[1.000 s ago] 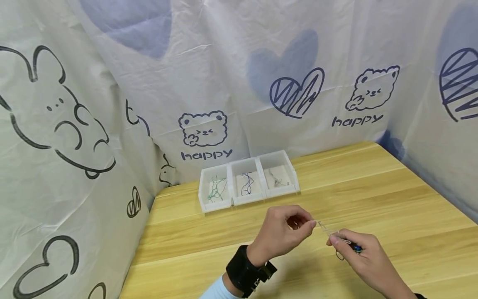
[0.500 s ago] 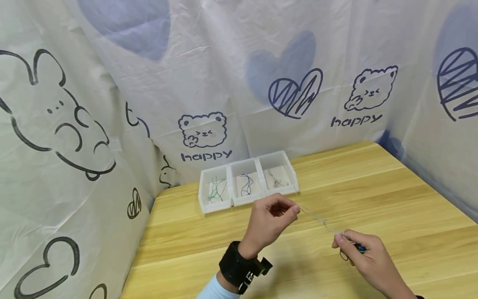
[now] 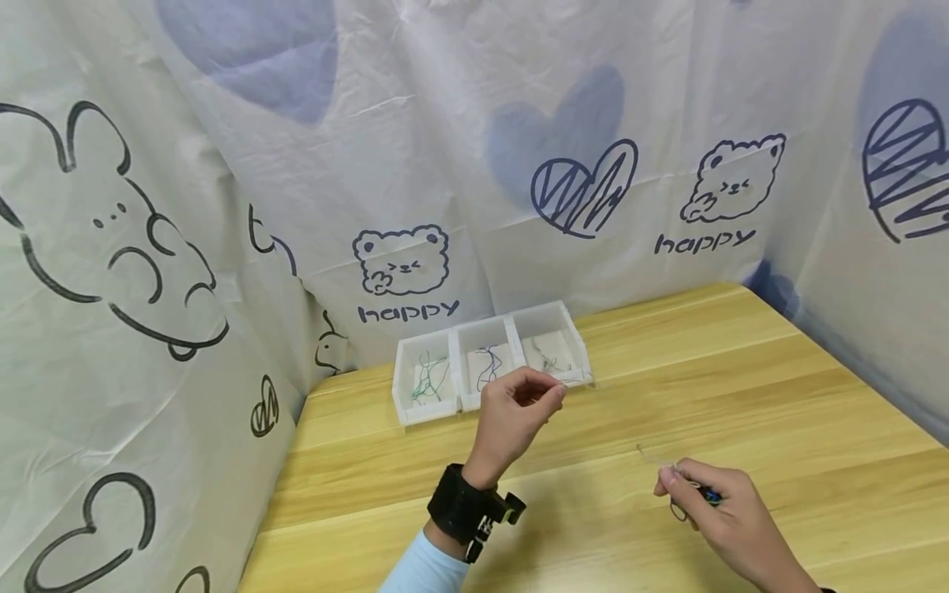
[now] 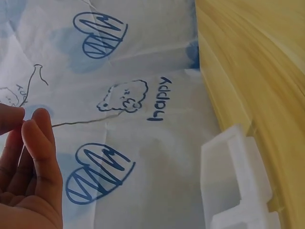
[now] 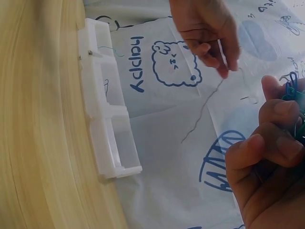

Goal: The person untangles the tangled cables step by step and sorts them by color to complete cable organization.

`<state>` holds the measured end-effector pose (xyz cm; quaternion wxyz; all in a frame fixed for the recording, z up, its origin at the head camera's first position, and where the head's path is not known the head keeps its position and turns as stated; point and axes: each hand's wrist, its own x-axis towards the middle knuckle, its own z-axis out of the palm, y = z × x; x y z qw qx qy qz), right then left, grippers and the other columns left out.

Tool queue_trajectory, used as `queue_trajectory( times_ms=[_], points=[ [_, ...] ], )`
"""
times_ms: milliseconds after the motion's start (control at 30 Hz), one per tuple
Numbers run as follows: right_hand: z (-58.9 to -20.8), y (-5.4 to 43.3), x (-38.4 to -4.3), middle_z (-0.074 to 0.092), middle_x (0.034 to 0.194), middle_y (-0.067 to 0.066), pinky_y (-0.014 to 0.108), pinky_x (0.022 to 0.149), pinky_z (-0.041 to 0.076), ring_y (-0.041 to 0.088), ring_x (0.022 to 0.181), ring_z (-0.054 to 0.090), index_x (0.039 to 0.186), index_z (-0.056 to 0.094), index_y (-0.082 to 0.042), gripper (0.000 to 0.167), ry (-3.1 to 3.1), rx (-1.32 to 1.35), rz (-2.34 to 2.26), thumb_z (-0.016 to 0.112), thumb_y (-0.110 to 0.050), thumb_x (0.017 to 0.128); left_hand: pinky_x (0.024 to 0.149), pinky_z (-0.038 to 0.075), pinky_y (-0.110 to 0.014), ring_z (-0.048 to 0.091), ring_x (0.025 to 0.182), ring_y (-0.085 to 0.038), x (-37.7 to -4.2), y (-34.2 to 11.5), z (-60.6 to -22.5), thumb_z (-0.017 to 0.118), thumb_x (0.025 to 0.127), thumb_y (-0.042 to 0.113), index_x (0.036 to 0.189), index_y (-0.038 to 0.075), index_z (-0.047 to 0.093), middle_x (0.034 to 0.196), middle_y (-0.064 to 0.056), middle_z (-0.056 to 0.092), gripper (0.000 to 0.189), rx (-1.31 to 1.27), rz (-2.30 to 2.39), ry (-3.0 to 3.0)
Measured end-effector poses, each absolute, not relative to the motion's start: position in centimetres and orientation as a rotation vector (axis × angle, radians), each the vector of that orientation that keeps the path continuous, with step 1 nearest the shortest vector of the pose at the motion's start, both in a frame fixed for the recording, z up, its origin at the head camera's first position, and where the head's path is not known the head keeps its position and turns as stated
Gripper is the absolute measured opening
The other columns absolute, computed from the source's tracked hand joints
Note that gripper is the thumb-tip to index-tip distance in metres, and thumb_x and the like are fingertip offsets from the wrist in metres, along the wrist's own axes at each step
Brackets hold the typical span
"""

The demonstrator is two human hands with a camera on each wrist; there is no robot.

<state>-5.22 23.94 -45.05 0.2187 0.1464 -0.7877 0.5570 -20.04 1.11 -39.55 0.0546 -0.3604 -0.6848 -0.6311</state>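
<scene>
Over the front of the right-hand bin, my left hand pinches a thin grey wire between thumb and fingertips. One end of that wire sticks out to the side and the other bends into a hook above the fingers. My right hand is lower and to the right, above the table, its fingers curled round a tangled bundle of green, blue and dark wires. Another pale wire end pokes out past its thumb. Most of the bundle is hidden by the fingers.
A white three-bin tray stands at the back of the wooden table. Its bins hold green wires, blue wires and grey wires. A printed cloth hangs behind and at both sides.
My left hand has drawn the grey wire away from the right hand's bundle, moving left and up towards the tray. The right hand has stayed nearly still.
</scene>
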Motion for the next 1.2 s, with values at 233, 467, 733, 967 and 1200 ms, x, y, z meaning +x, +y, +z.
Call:
queue_trajectory(
  times_ms=[233, 467, 733, 967, 1200],
  points=[
    [-45.3, 23.7, -5.3, 0.047, 0.059, -0.007, 0.027, 0.044, 0.043, 0.009, 0.045, 0.042, 0.087, 0.07, -0.017, 0.034, -2.186, 0.402, 1.553, 0.051, 0.007, 0.101, 0.063, 0.057, -0.03, 0.067, 0.076, -0.017, -21.9, 0.8, -41.0, 0.074, 0.093, 0.018, 0.099, 0.008, 0.075, 0.091, -0.002, 0.072, 0.011, -1.002, -1.854, -2.165],
    [-45.7, 23.9, -5.4, 0.048, 0.06, -0.005, 0.026, 0.044, 0.042, 0.009, 0.046, 0.042, 0.088, 0.071, -0.016, 0.035, -2.181, 0.418, 1.553, 0.051, 0.01, 0.1, 0.06, 0.055, -0.027, 0.066, 0.075, -0.021, -23.8, 1.0, -42.3, 0.074, 0.093, 0.012, 0.099, 0.005, 0.075, 0.091, -0.008, 0.071, 0.008, -0.914, -1.809, -2.203],
    [-45.4, 24.1, -5.5, 0.046, 0.059, -0.008, 0.027, 0.044, 0.043, 0.007, 0.045, 0.04, 0.088, 0.072, -0.017, 0.034, -2.2, 0.395, 1.559, 0.051, 0.007, 0.101, 0.065, 0.053, -0.023, 0.067, 0.08, -0.033, -23.4, 1.4, -40.8, 0.071, 0.092, 0.001, 0.098, -0.005, 0.072, 0.091, -0.017, 0.071, 0.009, -0.844, -1.751, -2.244],
    [-44.8, 24.4, -5.5, 0.042, 0.057, -0.007, 0.028, 0.045, 0.042, 0.007, 0.044, 0.037, 0.088, 0.073, -0.016, 0.031, -2.229, 0.323, 1.554, 0.052, 0.002, 0.102, 0.066, 0.056, -0.028, 0.069, 0.08, -0.018, -25.4, 2.4, -42.1, 0.076, 0.091, 0.011, 0.094, 0.008, 0.076, 0.091, -0.004, 0.073, 0.005, -0.741, -1.696, -2.261],
    [-45.5, 24.4, -5.5, 0.05, 0.059, -0.006, 0.026, 0.044, 0.041, 0.004, 0.045, 0.034, 0.083, 0.07, -0.016, 0.034, -2.202, 0.31, 1.563, 0.053, 0.006, 0.101, 0.066, 0.055, -0.029, 0.067, 0.075, -0.012, -27.9, 2.7, -44.8, 0.078, 0.09, 0.02, 0.091, 0.015, 0.077, 0.086, 0.003, 0.072, 0.005, -0.63, -1.679, -2.302]
  ],
)
